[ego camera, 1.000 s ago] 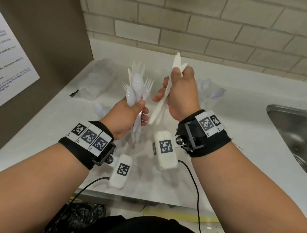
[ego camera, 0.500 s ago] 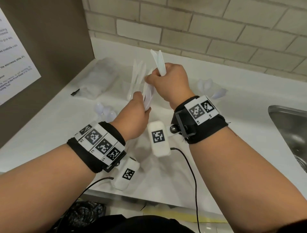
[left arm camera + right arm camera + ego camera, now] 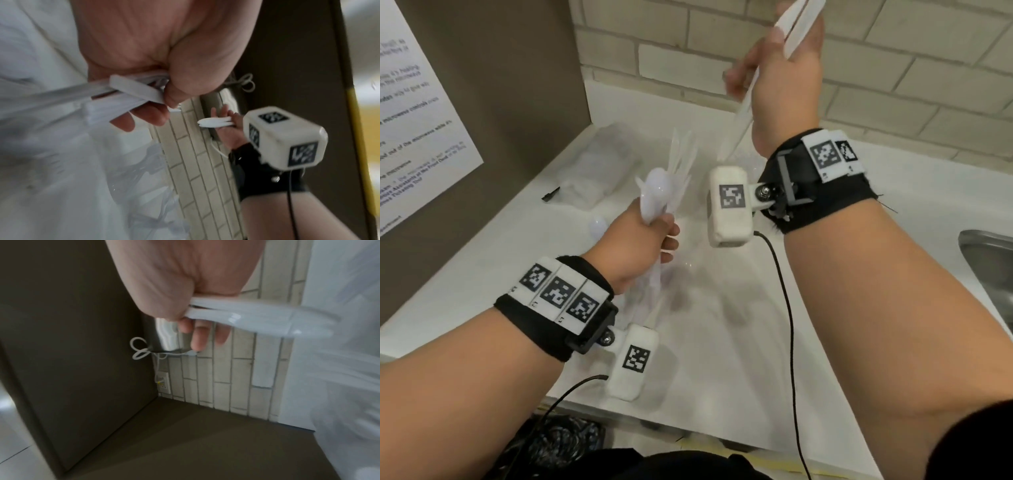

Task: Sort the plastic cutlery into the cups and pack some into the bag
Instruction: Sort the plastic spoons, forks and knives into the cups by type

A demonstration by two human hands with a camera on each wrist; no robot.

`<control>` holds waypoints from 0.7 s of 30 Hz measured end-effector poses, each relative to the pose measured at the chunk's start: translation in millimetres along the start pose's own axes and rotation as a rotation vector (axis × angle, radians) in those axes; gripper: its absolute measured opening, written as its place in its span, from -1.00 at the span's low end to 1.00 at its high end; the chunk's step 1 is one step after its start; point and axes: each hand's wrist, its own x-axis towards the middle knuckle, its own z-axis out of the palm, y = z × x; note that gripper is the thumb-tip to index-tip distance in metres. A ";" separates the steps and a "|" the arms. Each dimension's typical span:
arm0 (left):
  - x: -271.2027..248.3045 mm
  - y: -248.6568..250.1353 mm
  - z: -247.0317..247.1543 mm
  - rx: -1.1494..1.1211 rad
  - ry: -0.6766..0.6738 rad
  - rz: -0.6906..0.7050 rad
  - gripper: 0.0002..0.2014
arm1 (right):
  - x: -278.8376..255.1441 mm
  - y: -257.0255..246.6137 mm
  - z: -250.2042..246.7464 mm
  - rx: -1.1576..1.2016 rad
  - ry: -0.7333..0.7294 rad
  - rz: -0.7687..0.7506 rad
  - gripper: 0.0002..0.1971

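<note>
My left hand [image 3: 642,236] [image 3: 170,97] grips a thick bundle of white plastic cutlery [image 3: 655,193], spoon bowls and fork heads pointing up, low over the white counter [image 3: 722,325]. The bundle's handles [image 3: 131,91] cross its palm in the left wrist view. High against the brick wall, my right hand [image 3: 780,68] [image 3: 185,316] holds a few white pieces [image 3: 796,25] [image 3: 257,316], their other ends slanting down past the wrist. More white cutlery [image 3: 683,150] stands upright behind the left hand; what holds it is unclear. A clear plastic bag [image 3: 599,171] lies at the back left.
A loose spoon [image 3: 597,226] lies on the counter left of my left hand, and a small black item [image 3: 550,195] lies by the bag. A steel sink [image 3: 989,267] is at the right edge. A brown panel with a paper notice [image 3: 417,120] closes the left side.
The hands were together over the counter half a second ago. The right hand has since lifted up and to the right with its few pieces, while the left hand keeps its bundle lower down.
</note>
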 end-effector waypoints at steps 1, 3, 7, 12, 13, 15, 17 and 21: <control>1.6 0.2 -5.8 -0.093 0.005 -0.024 -0.89 | 0.4 6.3 5.8 0.023 -0.035 0.010 -0.75; 4.7 0.4 -17.4 -0.248 0.009 -0.068 -0.88 | 1.5 21.9 19.7 0.002 -0.098 -0.019 -0.71; 10.5 -3.0 -35.4 -0.415 -0.022 -0.110 -0.86 | 6.0 52.0 44.1 -0.002 -0.192 -0.004 -0.72; 18.6 -6.3 -41.7 -0.424 0.007 -0.113 -0.87 | 7.7 93.9 57.4 -0.030 -0.236 0.193 -0.74; 19.7 -6.4 -41.7 -0.421 0.013 -0.116 -0.87 | 7.5 100.7 58.0 -0.017 -0.240 0.252 -0.74; 21.9 -6.4 -41.1 -0.410 0.020 -0.120 -0.87 | 8.0 113.0 58.4 -0.029 -0.259 0.348 -0.73; 23.8 -6.1 -39.9 -0.406 0.017 -0.121 -0.86 | 9.2 119.7 56.7 -0.139 -0.286 0.387 -0.62; 26.2 -5.3 -35.2 -0.412 0.000 -0.112 -0.87 | 13.1 113.3 50.9 -0.261 -0.295 0.331 -0.52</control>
